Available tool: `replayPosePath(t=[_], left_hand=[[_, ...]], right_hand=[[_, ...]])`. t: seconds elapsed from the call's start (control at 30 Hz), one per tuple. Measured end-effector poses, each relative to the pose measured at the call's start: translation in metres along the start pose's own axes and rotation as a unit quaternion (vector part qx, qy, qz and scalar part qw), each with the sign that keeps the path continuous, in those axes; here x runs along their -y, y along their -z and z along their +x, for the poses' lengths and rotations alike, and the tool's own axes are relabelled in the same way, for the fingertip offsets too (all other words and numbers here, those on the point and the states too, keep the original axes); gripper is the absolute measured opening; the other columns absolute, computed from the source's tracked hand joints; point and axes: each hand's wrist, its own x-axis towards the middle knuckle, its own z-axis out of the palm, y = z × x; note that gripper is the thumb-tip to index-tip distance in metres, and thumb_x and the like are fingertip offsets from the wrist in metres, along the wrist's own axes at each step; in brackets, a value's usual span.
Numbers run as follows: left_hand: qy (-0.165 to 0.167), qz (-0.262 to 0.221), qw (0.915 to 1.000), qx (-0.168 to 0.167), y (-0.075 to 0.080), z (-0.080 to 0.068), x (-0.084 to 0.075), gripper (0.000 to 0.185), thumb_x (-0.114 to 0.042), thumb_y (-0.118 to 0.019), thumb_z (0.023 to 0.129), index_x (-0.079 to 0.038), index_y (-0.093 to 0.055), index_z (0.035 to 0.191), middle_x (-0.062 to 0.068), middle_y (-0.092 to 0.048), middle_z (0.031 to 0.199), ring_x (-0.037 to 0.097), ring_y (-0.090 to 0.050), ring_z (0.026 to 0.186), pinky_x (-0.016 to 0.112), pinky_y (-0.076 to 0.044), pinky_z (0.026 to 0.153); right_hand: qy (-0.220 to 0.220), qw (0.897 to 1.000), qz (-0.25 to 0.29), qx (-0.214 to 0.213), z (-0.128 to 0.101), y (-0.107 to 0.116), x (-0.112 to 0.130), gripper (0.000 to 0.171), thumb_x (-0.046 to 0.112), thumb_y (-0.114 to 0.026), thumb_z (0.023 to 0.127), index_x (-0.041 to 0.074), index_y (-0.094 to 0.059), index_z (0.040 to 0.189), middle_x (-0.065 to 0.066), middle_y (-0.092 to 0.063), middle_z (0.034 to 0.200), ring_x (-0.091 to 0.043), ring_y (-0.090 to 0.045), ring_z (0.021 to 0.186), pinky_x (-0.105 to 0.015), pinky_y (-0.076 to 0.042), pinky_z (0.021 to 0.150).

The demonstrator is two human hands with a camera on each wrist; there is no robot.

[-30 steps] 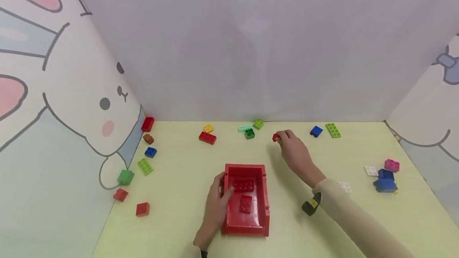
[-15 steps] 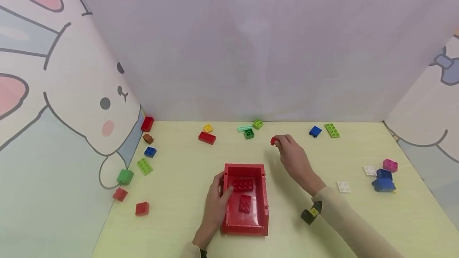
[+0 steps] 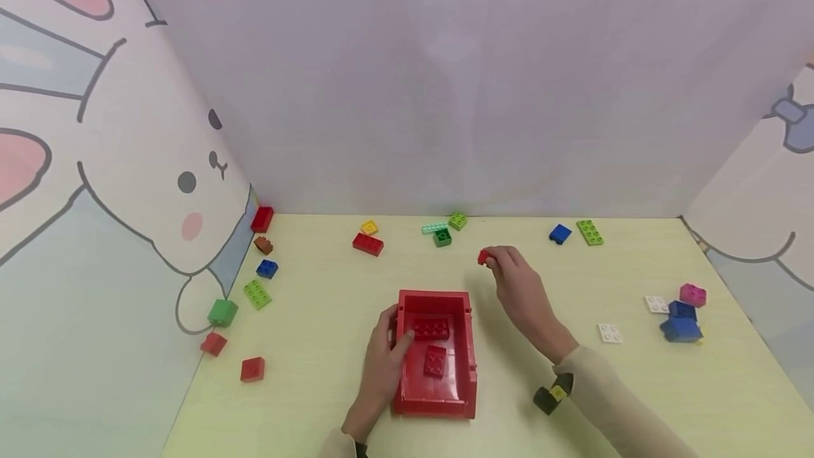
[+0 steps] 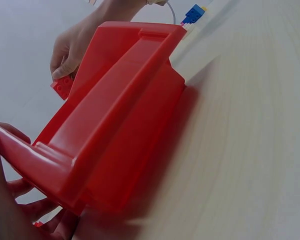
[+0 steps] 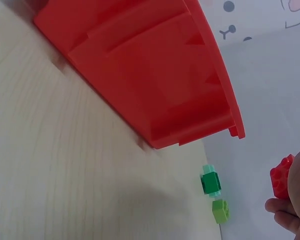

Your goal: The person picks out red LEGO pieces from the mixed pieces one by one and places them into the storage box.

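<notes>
My right hand [image 3: 523, 295] pinches a small red building brick [image 3: 483, 256] above the table, beyond the right far corner of a red plastic bin [image 3: 472, 380]. In the right wrist view the brick [image 5: 281, 176] shows its studs past the fingertips. My left hand [image 3: 380, 370] grips the bin's left wall, with the thumb over the rim and the other fingers outside, as the left wrist view shows around the bin [image 4: 115, 115]. Inside the bin lie a long red brick [image 3: 431, 329] and a shorter red brick [image 3: 435, 361], apart from each other.
Red, brown, blue and green bricks, including a red one [image 3: 252, 370], lie along the left. At the back are a red brick [image 3: 368, 244], green bricks [image 3: 442, 237] and a blue one [image 3: 560, 234]. White plates [image 3: 610, 333] and blue bricks [image 3: 681, 329] lie right. Walls border the table.
My right hand has come slightly nearer and lower with the red brick, towards the bin. The left hand and the bin have stayed in place.
</notes>
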Motion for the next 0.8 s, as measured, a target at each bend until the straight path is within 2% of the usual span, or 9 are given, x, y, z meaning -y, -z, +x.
replayPosePath(t=[0.57, 0.8], left_hand=[[0.004, -0.003, 1.0000, 0.002, 0.000, -0.001, -0.001, 0.057, -0.022, -0.063, 0.103, -0.025, -0.041, 0.155, -0.001, -0.052, 0.153, 0.025, -0.052, 0.141, 0.047, -0.053, 0.112], [0.000, -0.003, 1.0000, 0.000, 0.000, -0.001, -0.002, 0.059, -0.019, -0.065, 0.102, -0.024, -0.041, 0.155, 0.000, -0.053, 0.152, 0.026, -0.052, 0.140, 0.047, -0.055, 0.110]], right_hand=[[0.039, 0.999, 0.006, -0.027, -0.012, 0.002, 0.011, 0.029, 0.005, -0.067, 0.100, 0.010, -0.064, 0.128, -0.008, -0.067, 0.121, -0.022, -0.069, 0.104, -0.042, -0.064, 0.090], [0.080, 0.996, 0.008, -0.041, -0.017, 0.000, 0.013, 0.032, 0.003, -0.071, 0.097, 0.009, -0.065, 0.127, -0.007, -0.067, 0.120, -0.020, -0.069, 0.105, -0.041, -0.064, 0.090]])
